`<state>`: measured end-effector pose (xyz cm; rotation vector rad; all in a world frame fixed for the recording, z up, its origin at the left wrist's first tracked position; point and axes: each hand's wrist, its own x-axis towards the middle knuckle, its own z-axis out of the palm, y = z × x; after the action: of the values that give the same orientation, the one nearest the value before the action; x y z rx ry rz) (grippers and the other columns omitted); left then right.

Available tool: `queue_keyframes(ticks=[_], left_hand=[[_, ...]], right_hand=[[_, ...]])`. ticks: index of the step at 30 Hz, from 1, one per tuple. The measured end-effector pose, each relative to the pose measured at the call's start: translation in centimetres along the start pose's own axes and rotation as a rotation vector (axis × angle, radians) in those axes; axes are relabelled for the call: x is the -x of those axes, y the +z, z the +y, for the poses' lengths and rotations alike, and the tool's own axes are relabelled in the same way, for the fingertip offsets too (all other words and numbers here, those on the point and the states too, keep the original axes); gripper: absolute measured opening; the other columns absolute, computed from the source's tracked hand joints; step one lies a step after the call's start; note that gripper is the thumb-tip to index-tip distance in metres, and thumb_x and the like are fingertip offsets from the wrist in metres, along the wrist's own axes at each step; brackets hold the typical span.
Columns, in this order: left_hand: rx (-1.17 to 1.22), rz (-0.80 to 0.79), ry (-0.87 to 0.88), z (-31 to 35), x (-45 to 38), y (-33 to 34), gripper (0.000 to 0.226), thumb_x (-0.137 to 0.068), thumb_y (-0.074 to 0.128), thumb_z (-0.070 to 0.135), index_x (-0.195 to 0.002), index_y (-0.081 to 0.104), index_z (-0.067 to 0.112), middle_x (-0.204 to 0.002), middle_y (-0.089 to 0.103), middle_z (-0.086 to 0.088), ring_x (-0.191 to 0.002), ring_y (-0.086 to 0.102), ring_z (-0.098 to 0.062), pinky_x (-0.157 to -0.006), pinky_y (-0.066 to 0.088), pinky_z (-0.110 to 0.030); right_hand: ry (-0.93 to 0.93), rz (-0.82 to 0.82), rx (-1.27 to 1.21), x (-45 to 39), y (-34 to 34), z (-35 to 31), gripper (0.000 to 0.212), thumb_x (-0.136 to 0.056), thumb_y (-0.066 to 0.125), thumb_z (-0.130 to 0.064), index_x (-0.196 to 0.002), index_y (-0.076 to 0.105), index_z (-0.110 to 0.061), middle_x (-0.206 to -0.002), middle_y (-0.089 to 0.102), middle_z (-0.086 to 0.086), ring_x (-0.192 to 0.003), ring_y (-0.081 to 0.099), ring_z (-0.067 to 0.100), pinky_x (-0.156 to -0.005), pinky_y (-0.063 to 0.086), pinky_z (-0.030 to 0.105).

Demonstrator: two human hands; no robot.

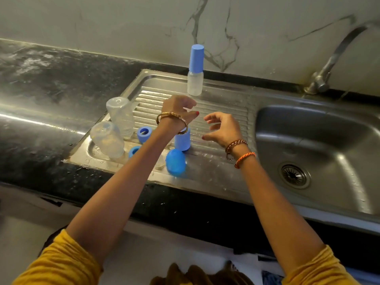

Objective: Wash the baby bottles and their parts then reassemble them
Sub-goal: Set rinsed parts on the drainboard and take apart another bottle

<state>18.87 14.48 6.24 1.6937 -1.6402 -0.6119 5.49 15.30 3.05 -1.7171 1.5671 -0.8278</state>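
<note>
Two hands, left [178, 109] and right [223, 128], hovering spread, gripping nothing. Drainboard [222, 99] holding one capped bottle [195, 70] at 12 o'clock, two upturned bottles [121, 116], two rings [144, 134], two caps [176, 163].

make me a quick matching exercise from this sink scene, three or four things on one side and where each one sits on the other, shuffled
Things
1. small clear bottle with tall blue cap
2. two upturned clear plastic bottles
3. rounded blue dome cap
4. round metal drain strainer

Places
A. near front edge of the drainboard
B. bottom of the sink basin
C. left end of the drainboard
D. back of the drainboard, by the wall

Pairs: 1-D, 2-C, 3-A, 4-B
</note>
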Motion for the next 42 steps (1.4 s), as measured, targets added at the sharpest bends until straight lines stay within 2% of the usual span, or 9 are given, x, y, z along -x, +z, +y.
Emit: queue_keyframes(ticks=[8, 11, 14, 22, 26, 28, 32, 37, 42], left_hand=[[0.33, -0.183, -0.003, 7.1, 1.2, 10.3, 0.026, -0.079, 0.069, 0.004, -0.104, 0.069, 0.008, -0.071, 0.06, 0.003, -0.072, 0.056, -0.011, -0.078, 0.051, -0.029], [0.433, -0.225, -0.093, 9.6, 1.3, 15.5, 0.012, -0.078, 0.068, 0.0, -0.083, 0.069, 0.01, -0.045, 0.054, 0.014, -0.053, 0.051, -0.001, -0.071, 0.05, -0.028], [0.55, -0.251, -0.21, 11.9, 1.7, 20.6, 0.032, -0.077, 0.065, -0.008, -0.064, 0.055, 0.019, -0.051, 0.054, 0.007, -0.05, 0.05, -0.004, -0.06, 0.045, -0.022], [0.662, -0.347, -0.563, 15.1, 2.4, 30.6, 0.024, -0.084, 0.053, -0.014, -0.081, 0.057, 0.009, -0.067, 0.052, -0.001, -0.058, 0.049, -0.008, -0.055, 0.042, -0.016], [0.685, -0.269, -0.608, 15.8, 2.1, 33.5, 0.023, -0.084, 0.053, -0.013, -0.076, 0.058, 0.008, -0.067, 0.053, -0.005, -0.043, 0.052, -0.006, -0.045, 0.042, -0.012], [0.653, -0.244, -0.585, 16.0, 1.9, 34.6, 0.021, -0.082, 0.058, -0.01, -0.095, 0.062, 0.006, -0.079, 0.059, -0.008, -0.069, 0.06, -0.015, -0.067, 0.05, -0.02], [0.532, -0.367, -0.635, 17.1, 0.8, 36.5, 0.045, -0.079, 0.067, -0.004, -0.121, 0.054, 0.004, -0.108, 0.063, -0.014, -0.104, 0.06, -0.024, -0.093, 0.046, -0.03], [0.615, -0.209, -0.662, 18.8, -2.7, 36.8, 0.036, -0.086, 0.059, -0.001, -0.122, 0.056, 0.004, -0.101, 0.06, -0.014, -0.089, 0.055, -0.022, -0.075, 0.046, -0.026], [0.723, -0.146, -0.697, 19.4, -6.0, 37.4, 0.031, -0.087, 0.054, -0.007, -0.118, 0.058, -0.003, -0.079, 0.055, -0.006, -0.079, 0.055, -0.018, -0.08, 0.048, -0.028]], right_hand=[[-0.064, 0.523, 0.011, 1.3, -9.9, 5.8, 0.018, -0.072, 0.071, -0.003, -0.08, 0.058, -0.012, -0.066, 0.051, -0.011, -0.058, 0.048, 0.002, -0.057, 0.038, 0.012], [-0.045, 0.697, -0.002, 1.6, -13.9, 9.7, 0.017, -0.072, 0.07, -0.005, -0.072, 0.055, -0.014, -0.058, 0.047, -0.013, -0.054, 0.045, 0.004, -0.059, 0.037, 0.02], [0.01, 0.752, -0.007, 1.9, -16.9, 14.0, 0.01, -0.073, 0.067, -0.001, -0.07, 0.059, -0.007, -0.063, 0.054, -0.002, -0.062, 0.05, 0.014, -0.061, 0.035, 0.02], [0.293, 0.07, 0.08, 2.0, -22.6, 24.0, 0.023, -0.072, 0.072, 0.003, -0.094, 0.067, -0.003, -0.087, 0.064, 0.009, -0.083, 0.056, 0.014, -0.083, 0.049, 0.032], [0.215, 0.399, 0.074, 2.2, -24.5, 25.4, 0.018, -0.071, 0.067, 0.002, -0.076, 0.059, -0.014, -0.065, 0.055, -0.003, -0.061, 0.05, 0.01, -0.057, 0.039, 0.021], [0.143, 0.372, 0.096, 1.8, -25.3, 26.4, 0.019, -0.073, 0.063, 0.004, -0.074, 0.06, -0.015, -0.066, 0.058, -0.001, -0.062, 0.051, 0.012, -0.056, 0.039, 0.022], [0.322, -0.445, 0.293, 0.0, -26.4, 28.4, 0.052, -0.08, 0.069, -0.007, -0.129, 0.051, -0.005, -0.13, 0.053, 0.009, -0.119, 0.05, 0.021, -0.091, 0.037, 0.021], [0.277, 0.175, 0.108, -6.2, -29.4, 27.1, 0.037, -0.091, 0.056, -0.018, -0.125, 0.055, -0.003, -0.121, 0.061, 0.015, -0.114, 0.056, 0.026, -0.095, 0.041, 0.029], [0.14, 0.346, 0.3, -13.6, -31.0, 23.4, 0.04, -0.095, 0.046, -0.037, -0.088, 0.064, -0.003, -0.088, 0.065, 0.018, -0.086, 0.061, 0.031, -0.062, 0.035, 0.028]])
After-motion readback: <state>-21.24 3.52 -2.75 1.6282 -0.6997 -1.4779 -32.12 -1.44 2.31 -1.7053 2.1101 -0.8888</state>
